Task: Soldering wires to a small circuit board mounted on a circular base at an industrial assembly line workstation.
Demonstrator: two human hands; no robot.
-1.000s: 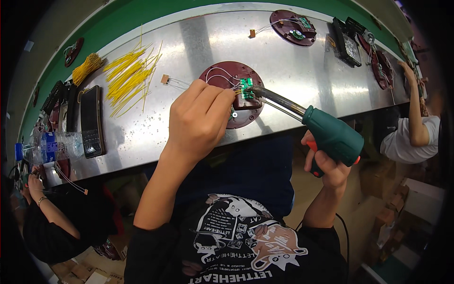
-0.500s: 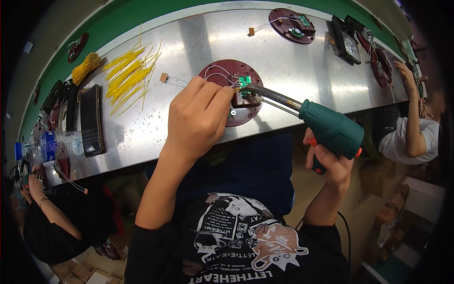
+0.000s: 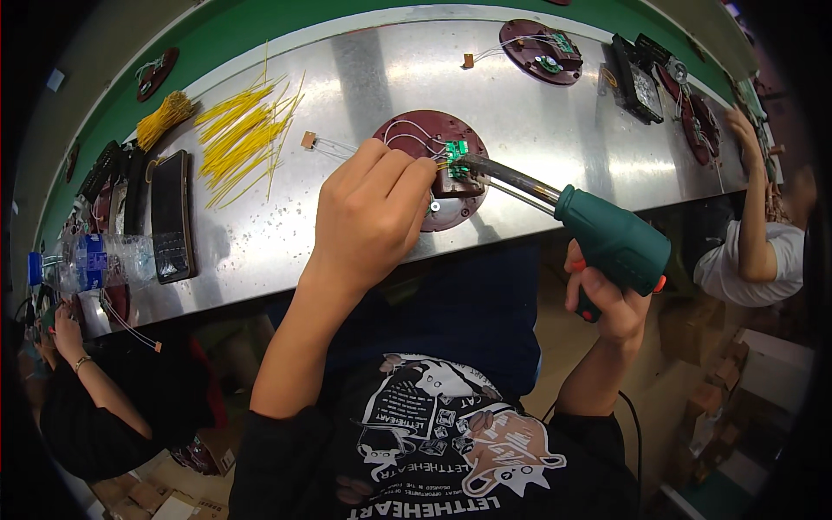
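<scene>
My right hand (image 3: pixel 614 299) is wrapped round the handle of a dark green soldering gun (image 3: pixel 617 241) with red-orange parts. The gun's metal tip rests at a small green circuit board (image 3: pixel 457 154) on a round maroon base (image 3: pixel 412 126). Beside the board, my left hand (image 3: pixel 371 212) is closed in a pinch on a thin yellow wire (image 3: pixel 441 165), of which only a short end shows. White wires loop over the base, and a small brown connector (image 3: pixel 308 139) lies on the table left of it. My left hand covers part of the base.
Loose yellow wires (image 3: pixel 243 143) and a tied yellow bundle (image 3: pixel 165 120) lie on the metal table (image 3: pixel 347 52). A phone (image 3: pixel 172 217) and a plastic bottle (image 3: pixel 104 262) are at left. Another maroon base (image 3: pixel 529 65) sits farther back. Co-workers' arms show at both sides.
The view has shifted slightly, so everything sits a little to the right. Both hands keep their hold, and the soldering tip stays at the circuit board.
</scene>
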